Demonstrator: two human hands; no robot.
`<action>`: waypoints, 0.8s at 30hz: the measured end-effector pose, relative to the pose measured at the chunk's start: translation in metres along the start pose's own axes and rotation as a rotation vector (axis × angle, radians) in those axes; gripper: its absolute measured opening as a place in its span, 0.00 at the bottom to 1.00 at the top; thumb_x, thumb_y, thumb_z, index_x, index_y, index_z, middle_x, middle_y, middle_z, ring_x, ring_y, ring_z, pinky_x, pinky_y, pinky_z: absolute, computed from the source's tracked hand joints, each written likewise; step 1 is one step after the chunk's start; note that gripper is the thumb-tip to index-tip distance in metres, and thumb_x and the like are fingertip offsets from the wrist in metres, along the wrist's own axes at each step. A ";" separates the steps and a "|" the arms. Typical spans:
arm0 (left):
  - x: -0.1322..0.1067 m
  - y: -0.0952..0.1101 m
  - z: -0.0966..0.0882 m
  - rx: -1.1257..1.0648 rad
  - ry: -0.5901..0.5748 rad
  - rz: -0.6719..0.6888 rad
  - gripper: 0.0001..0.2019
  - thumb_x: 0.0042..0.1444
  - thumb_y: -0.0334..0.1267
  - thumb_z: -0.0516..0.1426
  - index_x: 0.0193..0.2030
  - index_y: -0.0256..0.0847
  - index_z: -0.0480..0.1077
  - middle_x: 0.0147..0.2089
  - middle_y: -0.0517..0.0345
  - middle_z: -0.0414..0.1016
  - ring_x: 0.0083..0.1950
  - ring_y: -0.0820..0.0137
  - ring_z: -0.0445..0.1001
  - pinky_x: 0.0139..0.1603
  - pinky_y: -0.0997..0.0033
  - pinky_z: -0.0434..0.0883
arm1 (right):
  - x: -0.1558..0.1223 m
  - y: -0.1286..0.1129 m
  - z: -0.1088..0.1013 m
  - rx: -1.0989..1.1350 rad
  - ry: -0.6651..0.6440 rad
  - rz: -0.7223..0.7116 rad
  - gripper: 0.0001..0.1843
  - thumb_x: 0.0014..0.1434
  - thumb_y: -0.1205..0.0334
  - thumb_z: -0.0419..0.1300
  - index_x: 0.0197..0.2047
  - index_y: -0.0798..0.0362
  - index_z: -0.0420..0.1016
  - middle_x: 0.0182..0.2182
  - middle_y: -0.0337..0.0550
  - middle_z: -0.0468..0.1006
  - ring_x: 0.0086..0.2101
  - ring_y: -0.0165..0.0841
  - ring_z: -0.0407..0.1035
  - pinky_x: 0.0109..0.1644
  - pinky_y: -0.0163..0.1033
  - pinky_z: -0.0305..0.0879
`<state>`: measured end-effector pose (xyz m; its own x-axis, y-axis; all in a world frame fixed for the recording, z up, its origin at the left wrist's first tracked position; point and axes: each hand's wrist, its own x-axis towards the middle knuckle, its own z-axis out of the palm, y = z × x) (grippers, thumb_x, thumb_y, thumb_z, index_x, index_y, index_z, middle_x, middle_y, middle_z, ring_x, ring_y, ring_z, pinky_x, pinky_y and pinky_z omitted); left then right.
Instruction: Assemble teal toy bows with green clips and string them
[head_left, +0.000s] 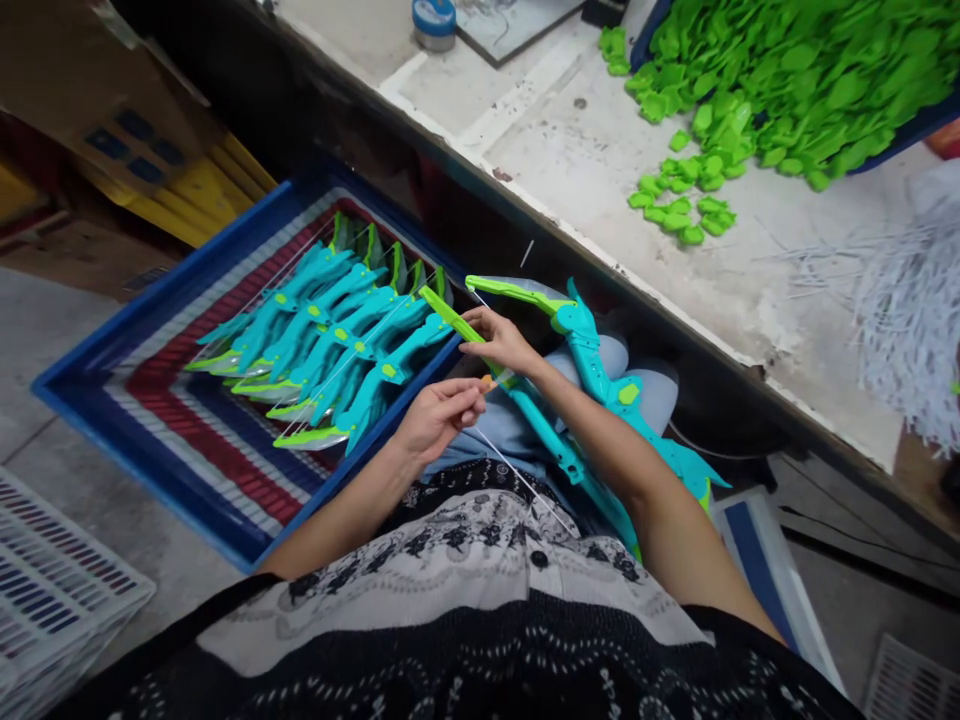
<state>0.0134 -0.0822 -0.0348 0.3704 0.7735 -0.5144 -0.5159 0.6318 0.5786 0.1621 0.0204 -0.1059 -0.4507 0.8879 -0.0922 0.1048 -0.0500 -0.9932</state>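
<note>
Across my lap lie two teal-and-green toy bows. My right hand [501,342] is closed around the green limb of the nearer toy bow [546,432]. Just below it, my left hand [442,418] pinches a white string [521,480], which runs down toward my waist. A small orange bit [487,382] shows at the left fingertips; what it is I cannot make out. Beyond my right hand rests the farther toy bow [589,350], its limb pointing left and its lower end partly behind my right forearm.
Left of me a blue tray [161,500] with a striped lining holds a row of strung toy bows [330,330]. On the workbench [540,150] ahead are green plastic pieces [795,90], a bundle of white strings [911,300] and a blue-lidded jar [433,22]. A white crate [60,570] stands lower left.
</note>
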 end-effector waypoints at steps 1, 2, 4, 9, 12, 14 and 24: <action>0.001 0.001 -0.004 0.053 0.042 0.013 0.14 0.42 0.38 0.68 0.37 0.36 0.78 0.25 0.57 0.72 0.22 0.80 0.61 0.23 0.76 0.57 | 0.000 0.001 -0.001 0.035 -0.005 0.009 0.27 0.44 0.56 0.67 0.47 0.53 0.67 0.35 0.36 0.74 0.34 0.28 0.68 0.41 0.36 0.66; 0.002 0.003 -0.007 0.091 0.072 0.017 0.17 0.41 0.38 0.68 0.40 0.37 0.78 0.26 0.56 0.73 0.22 0.79 0.61 0.23 0.77 0.58 | 0.000 0.001 -0.001 0.060 -0.004 0.018 0.27 0.44 0.56 0.68 0.47 0.53 0.67 0.35 0.36 0.74 0.34 0.28 0.68 0.40 0.35 0.66; 0.003 0.010 -0.013 0.130 0.106 0.018 0.20 0.40 0.38 0.69 0.43 0.38 0.77 0.26 0.55 0.75 0.22 0.79 0.63 0.24 0.77 0.59 | 0.000 0.000 -0.002 0.090 0.012 0.028 0.26 0.43 0.57 0.68 0.46 0.53 0.68 0.34 0.36 0.74 0.34 0.28 0.69 0.40 0.35 0.66; 0.007 0.031 -0.020 0.147 0.133 0.070 0.14 0.39 0.39 0.69 0.32 0.34 0.77 0.20 0.60 0.67 0.20 0.81 0.58 0.20 0.79 0.54 | -0.002 -0.005 -0.002 0.139 0.034 0.027 0.25 0.42 0.59 0.69 0.44 0.53 0.68 0.34 0.36 0.75 0.36 0.29 0.71 0.42 0.36 0.67; 0.016 0.042 -0.024 0.112 0.168 0.149 0.13 0.38 0.41 0.69 0.25 0.36 0.72 0.16 0.67 0.55 0.18 0.82 0.52 0.19 0.79 0.50 | -0.004 -0.010 -0.001 0.167 0.028 0.036 0.24 0.42 0.59 0.69 0.43 0.52 0.68 0.36 0.37 0.76 0.37 0.30 0.71 0.45 0.37 0.67; 0.025 0.049 -0.026 0.118 0.229 0.227 0.15 0.37 0.42 0.69 0.25 0.36 0.71 0.16 0.69 0.52 0.18 0.82 0.50 0.18 0.79 0.48 | -0.006 -0.013 0.000 0.187 0.022 0.053 0.24 0.41 0.59 0.69 0.43 0.52 0.68 0.36 0.38 0.77 0.38 0.31 0.72 0.45 0.38 0.68; 0.052 0.067 -0.022 0.354 0.520 0.602 0.12 0.40 0.43 0.67 0.25 0.37 0.72 0.20 0.64 0.65 0.22 0.78 0.61 0.24 0.76 0.58 | -0.005 -0.012 0.001 0.231 0.038 0.077 0.25 0.39 0.59 0.71 0.41 0.51 0.69 0.36 0.38 0.78 0.38 0.32 0.72 0.46 0.40 0.68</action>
<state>-0.0187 -0.0002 -0.0365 -0.3325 0.9143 -0.2312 -0.2079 0.1681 0.9636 0.1625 0.0162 -0.0931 -0.4154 0.8936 -0.1701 -0.0702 -0.2180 -0.9734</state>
